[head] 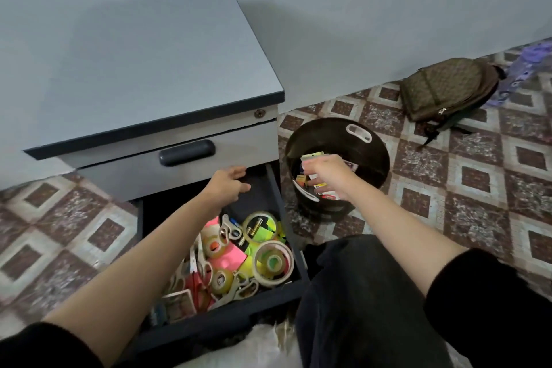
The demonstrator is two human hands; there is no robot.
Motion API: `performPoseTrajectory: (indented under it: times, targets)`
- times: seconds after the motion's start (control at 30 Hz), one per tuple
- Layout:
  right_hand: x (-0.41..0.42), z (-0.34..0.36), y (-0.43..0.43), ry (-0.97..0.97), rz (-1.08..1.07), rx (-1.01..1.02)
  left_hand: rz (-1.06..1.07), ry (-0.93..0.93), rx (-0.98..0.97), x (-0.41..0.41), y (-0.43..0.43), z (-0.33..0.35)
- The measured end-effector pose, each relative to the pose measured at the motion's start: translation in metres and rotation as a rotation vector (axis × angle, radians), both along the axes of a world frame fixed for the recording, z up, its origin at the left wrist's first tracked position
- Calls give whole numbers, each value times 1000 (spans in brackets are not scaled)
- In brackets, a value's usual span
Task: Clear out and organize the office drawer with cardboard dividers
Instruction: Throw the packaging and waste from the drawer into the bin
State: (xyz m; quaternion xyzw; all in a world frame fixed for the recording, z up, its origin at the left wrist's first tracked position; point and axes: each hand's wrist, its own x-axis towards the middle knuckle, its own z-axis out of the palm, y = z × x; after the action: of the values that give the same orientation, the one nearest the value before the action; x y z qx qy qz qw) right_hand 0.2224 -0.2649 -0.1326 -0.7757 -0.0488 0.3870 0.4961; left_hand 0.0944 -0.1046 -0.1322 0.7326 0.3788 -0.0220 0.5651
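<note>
Hovering over the round black bin (380, 158) right of centre, my right hand (327, 173) has its fingers bent downward above a pile of small cards and packets (324, 188). I cannot tell whether it grips any of them. The bin is smooth dark plastic with white oval handle cut-outs in its rim.

My left hand (230, 185) sits at centre frame, at the dark back end of the open drawer (280, 209), just under the closed upper drawer. Its fingers are loosely relaxed and hold nothing I can see.

The drawer is a shallow dark tray pulled out from a grey cabinet (149, 84) with a flat matte top edged in black. Its lower half is crowded: glossy clear rolls of tape (273, 263), neon pink and yellow sticky notes (230, 257), and white-handled scissors (228, 228), all jumbled and overlapping. My left forearm crosses the drawer's left side and hides what lies there.

The upper drawer carries a rounded dark oblong handle (186, 152) and a small brass lock (259, 113). My knee, in black trousers (373, 293), fills the lower right, beside the drawer's corner. On the patterned brown and cream floor tiles (475, 179), a soft olive backpack (448, 92) slumps against the grey wall at upper right, next to purple cloth (531, 69).
</note>
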Motion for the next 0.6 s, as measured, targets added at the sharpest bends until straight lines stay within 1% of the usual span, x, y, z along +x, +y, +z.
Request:
performPoseTrajectory:
  times: [0.1, 0.23, 0.43, 0.6]
  targets:
    - [-32, 4, 16, 25, 99, 37, 49, 36, 70, -43, 17, 0]
    - [-74, 1, 38, 14, 181, 44, 107, 89, 148, -102, 38, -1]
    - [-125, -9, 69, 48, 276, 36, 218, 158, 130, -173, 64, -7]
    - [-153, -24, 88, 63, 341, 8, 209, 190, 166, -202, 77, -21]
